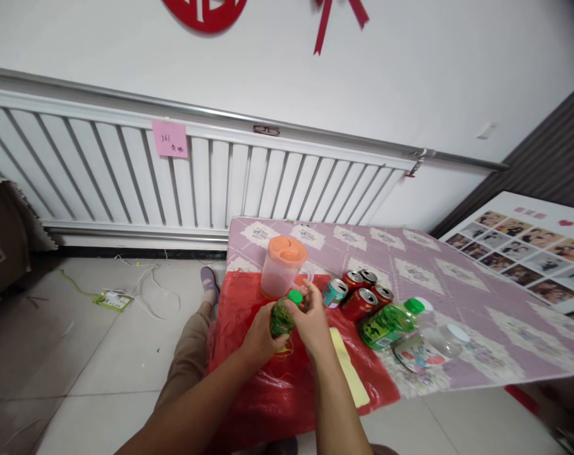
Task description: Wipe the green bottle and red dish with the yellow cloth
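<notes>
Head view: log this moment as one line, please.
left hand: grips small green bottle | right hand: beside its green cap | pitcher: behind bottle, orange lid on | cans: right of pitcher

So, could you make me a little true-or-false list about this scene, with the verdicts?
1. The left hand grips a small green bottle. True.
2. The pitcher has a blue lid. False: the pitcher's lid is orange.
3. A teal can stands beside red cans. True.
4. The pink note on the radiator is blank. False: the pink note bears writing.
5. The small green bottle has a green cap. True.
</notes>
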`<action>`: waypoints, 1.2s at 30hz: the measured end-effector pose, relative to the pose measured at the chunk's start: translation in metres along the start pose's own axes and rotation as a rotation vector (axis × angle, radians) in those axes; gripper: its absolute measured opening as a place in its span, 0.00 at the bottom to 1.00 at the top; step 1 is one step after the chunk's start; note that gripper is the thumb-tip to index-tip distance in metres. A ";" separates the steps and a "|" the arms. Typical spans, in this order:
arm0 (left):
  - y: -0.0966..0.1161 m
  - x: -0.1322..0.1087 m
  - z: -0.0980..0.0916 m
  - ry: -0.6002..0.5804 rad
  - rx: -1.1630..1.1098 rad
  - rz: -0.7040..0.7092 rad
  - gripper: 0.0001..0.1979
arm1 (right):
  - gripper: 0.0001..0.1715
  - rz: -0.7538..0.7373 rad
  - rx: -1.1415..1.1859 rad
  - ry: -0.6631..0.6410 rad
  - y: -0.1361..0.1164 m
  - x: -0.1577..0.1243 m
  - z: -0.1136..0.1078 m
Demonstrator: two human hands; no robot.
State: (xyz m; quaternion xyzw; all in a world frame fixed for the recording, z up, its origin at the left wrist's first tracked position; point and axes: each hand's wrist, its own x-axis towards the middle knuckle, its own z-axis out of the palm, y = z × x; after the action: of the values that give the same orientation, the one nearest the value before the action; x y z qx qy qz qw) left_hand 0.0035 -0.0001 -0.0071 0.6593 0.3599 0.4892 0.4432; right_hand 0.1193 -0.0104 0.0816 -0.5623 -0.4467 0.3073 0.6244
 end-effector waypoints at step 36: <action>0.001 0.000 -0.001 0.009 0.057 0.044 0.36 | 0.30 -0.043 0.050 -0.032 0.000 -0.017 -0.014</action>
State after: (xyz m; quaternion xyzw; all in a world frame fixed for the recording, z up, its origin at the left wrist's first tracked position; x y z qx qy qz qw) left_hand 0.0027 -0.0004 -0.0060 0.6772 0.3613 0.4912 0.4118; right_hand 0.1252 -0.0312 0.0786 -0.5318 -0.4609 0.3136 0.6375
